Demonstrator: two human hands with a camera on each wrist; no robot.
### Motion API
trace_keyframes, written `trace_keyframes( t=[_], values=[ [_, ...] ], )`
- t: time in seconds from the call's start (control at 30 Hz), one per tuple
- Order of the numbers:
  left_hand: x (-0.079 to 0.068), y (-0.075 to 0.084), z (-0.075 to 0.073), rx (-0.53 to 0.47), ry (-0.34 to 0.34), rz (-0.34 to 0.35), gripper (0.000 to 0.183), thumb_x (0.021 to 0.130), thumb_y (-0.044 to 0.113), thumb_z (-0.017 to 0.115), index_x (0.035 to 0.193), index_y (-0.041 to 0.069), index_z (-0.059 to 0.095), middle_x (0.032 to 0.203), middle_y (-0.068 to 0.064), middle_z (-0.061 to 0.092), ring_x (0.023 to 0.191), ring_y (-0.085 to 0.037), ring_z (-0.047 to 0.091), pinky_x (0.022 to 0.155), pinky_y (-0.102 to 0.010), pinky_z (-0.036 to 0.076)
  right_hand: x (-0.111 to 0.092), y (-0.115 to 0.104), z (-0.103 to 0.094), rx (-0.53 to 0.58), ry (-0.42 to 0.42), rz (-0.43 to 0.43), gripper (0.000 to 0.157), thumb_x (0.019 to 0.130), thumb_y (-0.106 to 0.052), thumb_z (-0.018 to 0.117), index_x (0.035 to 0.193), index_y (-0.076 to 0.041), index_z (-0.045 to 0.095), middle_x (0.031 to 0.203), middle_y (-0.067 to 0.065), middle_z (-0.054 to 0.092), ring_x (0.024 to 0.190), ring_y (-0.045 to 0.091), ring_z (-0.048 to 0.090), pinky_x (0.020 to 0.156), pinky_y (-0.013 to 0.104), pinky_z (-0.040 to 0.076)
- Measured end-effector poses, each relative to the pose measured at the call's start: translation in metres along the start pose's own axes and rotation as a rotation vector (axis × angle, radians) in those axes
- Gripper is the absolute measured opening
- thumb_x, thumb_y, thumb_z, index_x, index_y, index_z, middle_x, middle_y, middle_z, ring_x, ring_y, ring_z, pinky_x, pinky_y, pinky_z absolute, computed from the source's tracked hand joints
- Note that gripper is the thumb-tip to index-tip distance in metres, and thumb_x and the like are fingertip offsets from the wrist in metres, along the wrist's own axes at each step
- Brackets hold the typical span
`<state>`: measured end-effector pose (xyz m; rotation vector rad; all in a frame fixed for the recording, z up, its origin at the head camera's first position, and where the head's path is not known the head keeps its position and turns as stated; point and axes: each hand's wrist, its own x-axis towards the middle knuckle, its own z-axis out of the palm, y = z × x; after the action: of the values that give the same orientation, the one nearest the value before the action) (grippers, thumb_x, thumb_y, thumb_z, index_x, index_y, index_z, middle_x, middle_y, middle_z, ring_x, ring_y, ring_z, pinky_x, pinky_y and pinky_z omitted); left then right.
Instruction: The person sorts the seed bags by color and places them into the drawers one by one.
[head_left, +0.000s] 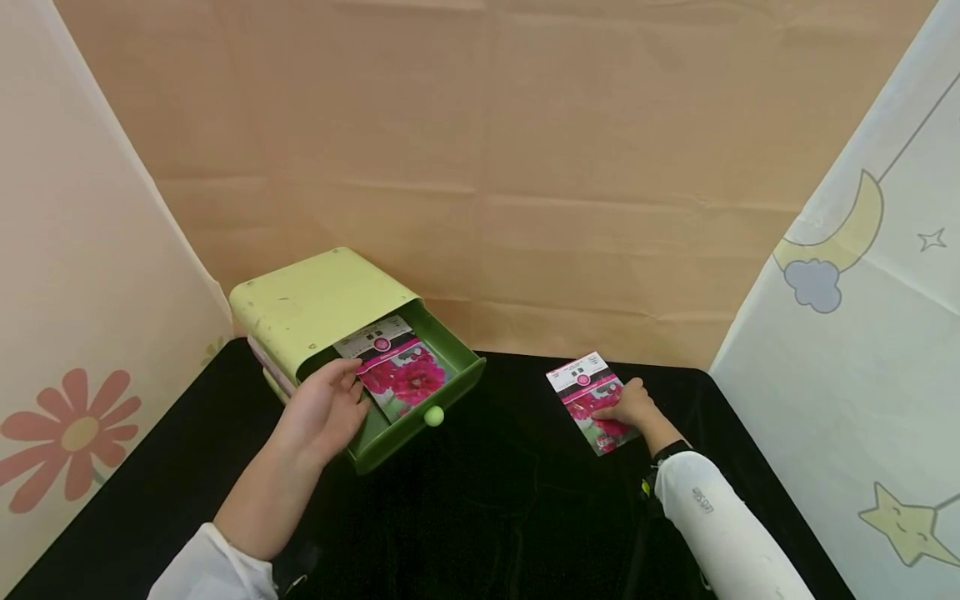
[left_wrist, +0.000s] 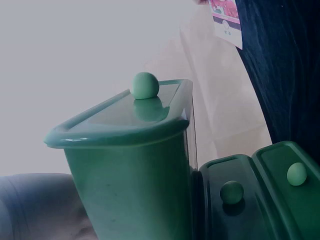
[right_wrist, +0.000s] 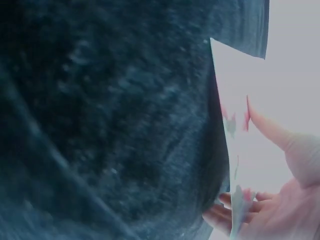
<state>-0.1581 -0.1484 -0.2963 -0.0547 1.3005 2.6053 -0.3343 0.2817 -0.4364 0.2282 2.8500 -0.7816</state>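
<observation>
A flower seed packet [head_left: 581, 390] with pink blooms is held in my right hand [head_left: 632, 410], tilted above the black table. In the right wrist view, the thumb lies on one face of this packet [right_wrist: 235, 80] and the fingers sit behind it. To the left, a green drawer [head_left: 397, 443] is pulled out of a yellow-green cabinet [head_left: 322, 296]. Inside the drawer lies another packet [head_left: 411, 377] with similar pink flowers. My left hand [head_left: 326, 408] is over the drawer's left side, loosely bent fingertips beside that packet; in the left wrist view the hand is out of sight.
A round knob [left_wrist: 145, 85] sits on the pulled-out drawer's front. Beside it in the left wrist view are two other drawer fronts, a dark one [left_wrist: 225, 172] and a green one [left_wrist: 280, 160]. Brown paper [head_left: 480, 167] stands behind the black table [head_left: 480, 517], with printed white sheets on both sides.
</observation>
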Motion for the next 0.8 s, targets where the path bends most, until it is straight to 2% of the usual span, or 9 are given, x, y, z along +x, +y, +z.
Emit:
trace_keyframes(
  t=[0.23,0.37,0.5,0.57,0.67,0.8],
  values=[
    [-0.006,0.001,0.003,0.029,-0.01,0.015,0.074,0.107,0.017,0.022,0.136,0.017,-0.046,0.15,-0.001,-0.044,0.137,-0.022,-0.039,0.118,-0.036,-0.018,-0.007,-0.002,-0.015,0.024,-0.012,-0.012,0.102,0.078,-0.03,0.08,0.13,0.024,0.011,0.12,0.043,0.041,0.109,0.047,0.051,0.103,0.055,0.042],
    [-0.013,0.001,0.008,0.062,-0.022,0.057,0.074,0.106,0.016,0.024,0.14,0.016,-0.042,0.151,-0.002,-0.042,0.14,-0.02,-0.036,0.119,-0.034,-0.015,-0.006,0.001,-0.022,0.014,-0.01,-0.029,0.093,0.079,-0.029,0.078,0.126,0.025,0.02,0.112,0.038,0.046,0.1,0.042,0.054,0.097,0.053,0.047],
    [-0.02,-0.001,0.015,0.117,-0.014,0.159,0.071,0.106,0.015,0.026,0.146,0.016,-0.033,0.157,0.001,-0.033,0.145,-0.017,-0.027,0.121,-0.032,-0.01,-0.005,0.005,-0.029,0.004,-0.004,-0.074,0.069,0.081,-0.029,0.076,0.115,0.02,0.043,0.099,0.03,0.055,0.086,0.034,0.058,0.084,0.046,0.053],
    [-0.022,-0.004,0.018,0.155,0.001,0.215,0.07,0.107,0.014,0.027,0.149,0.015,-0.029,0.16,0.002,-0.027,0.147,-0.014,-0.022,0.121,-0.031,-0.007,-0.006,0.007,-0.032,0.014,-0.005,-0.096,0.06,0.082,-0.03,0.076,0.11,0.016,0.05,0.095,0.025,0.059,0.082,0.03,0.058,0.078,0.042,0.054],
    [-0.025,-0.008,0.023,0.235,0.035,0.292,0.07,0.106,0.015,0.029,0.151,0.014,-0.024,0.162,0.003,-0.02,0.149,-0.011,-0.015,0.122,-0.031,-0.004,-0.01,0.007,-0.034,0.046,-0.017,-0.112,0.058,0.083,-0.03,0.076,0.112,0.014,0.052,0.096,0.025,0.061,0.082,0.03,0.059,0.077,0.041,0.054],
    [-0.029,-0.018,0.029,0.379,0.101,0.414,0.069,0.106,0.019,0.033,0.154,0.015,-0.016,0.164,0.006,-0.01,0.15,-0.008,-0.008,0.123,-0.034,0.0,-0.022,0.003,-0.037,0.106,-0.004,-0.116,0.063,0.085,-0.033,0.074,0.12,0.014,0.051,0.108,0.03,0.062,0.089,0.033,0.06,0.084,0.047,0.054]
  ],
)
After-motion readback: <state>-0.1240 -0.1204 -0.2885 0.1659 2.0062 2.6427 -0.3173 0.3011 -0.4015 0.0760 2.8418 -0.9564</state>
